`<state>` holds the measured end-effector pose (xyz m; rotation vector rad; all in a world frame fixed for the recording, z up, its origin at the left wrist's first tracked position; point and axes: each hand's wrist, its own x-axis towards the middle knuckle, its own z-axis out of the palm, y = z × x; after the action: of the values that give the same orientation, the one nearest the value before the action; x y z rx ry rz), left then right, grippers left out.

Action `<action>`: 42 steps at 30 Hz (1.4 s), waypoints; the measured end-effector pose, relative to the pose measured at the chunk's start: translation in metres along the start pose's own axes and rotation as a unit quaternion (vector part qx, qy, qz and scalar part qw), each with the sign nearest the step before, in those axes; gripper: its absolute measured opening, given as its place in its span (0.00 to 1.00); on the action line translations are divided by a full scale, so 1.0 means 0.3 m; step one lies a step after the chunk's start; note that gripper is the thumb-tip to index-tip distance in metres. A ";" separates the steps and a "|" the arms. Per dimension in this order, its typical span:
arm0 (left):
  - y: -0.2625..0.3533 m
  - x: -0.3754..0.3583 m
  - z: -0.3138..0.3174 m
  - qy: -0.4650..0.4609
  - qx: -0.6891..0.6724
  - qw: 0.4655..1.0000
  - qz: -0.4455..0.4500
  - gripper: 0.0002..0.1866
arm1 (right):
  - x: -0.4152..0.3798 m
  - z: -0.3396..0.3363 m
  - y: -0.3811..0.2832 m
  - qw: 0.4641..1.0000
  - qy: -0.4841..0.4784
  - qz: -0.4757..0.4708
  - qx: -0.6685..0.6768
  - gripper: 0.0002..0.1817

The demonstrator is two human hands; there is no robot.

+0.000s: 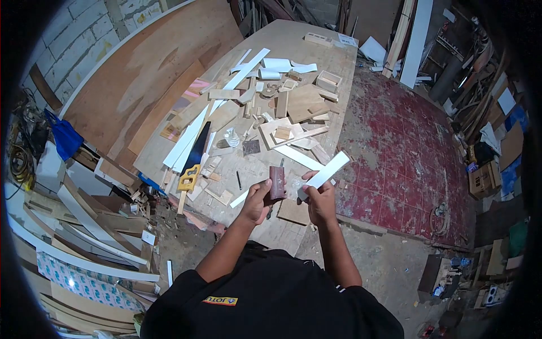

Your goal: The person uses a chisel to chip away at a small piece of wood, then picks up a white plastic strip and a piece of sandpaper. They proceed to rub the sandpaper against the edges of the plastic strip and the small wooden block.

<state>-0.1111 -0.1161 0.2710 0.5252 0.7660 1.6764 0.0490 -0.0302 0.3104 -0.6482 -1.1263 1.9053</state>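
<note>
Fingers of the left hand [257, 202] around a reddish-brown block [277, 183], of the right hand [322, 204] around a flat, straight-edged white strip [332, 169].

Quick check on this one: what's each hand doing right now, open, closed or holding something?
Left hand: closed on a reddish-brown block.
Right hand: closed on a flat white strip.
</note>
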 end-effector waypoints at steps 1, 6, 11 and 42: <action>0.003 -0.001 0.004 0.009 0.000 1.000 0.001 0.21 | 0.001 0.010 -0.001 1.000 0.003 -0.005 0.000 0.09; -0.001 0.002 -0.009 0.000 0.001 1.000 0.007 0.20 | 0.002 0.021 -0.007 1.000 -0.012 0.007 0.006 0.11; 0.002 -0.001 -0.011 0.001 -0.012 1.000 0.008 0.20 | -0.006 -0.028 0.005 0.994 -0.082 -0.026 -0.074 0.10; 0.006 -0.013 -0.032 0.018 0.096 0.995 -0.005 0.18 | -0.049 -0.007 -0.026 0.976 -0.128 0.006 -0.178 0.17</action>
<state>-0.1181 -0.1222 0.2661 0.6254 0.9609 1.6143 0.0615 -0.0393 0.3167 -0.6115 -1.6555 1.8494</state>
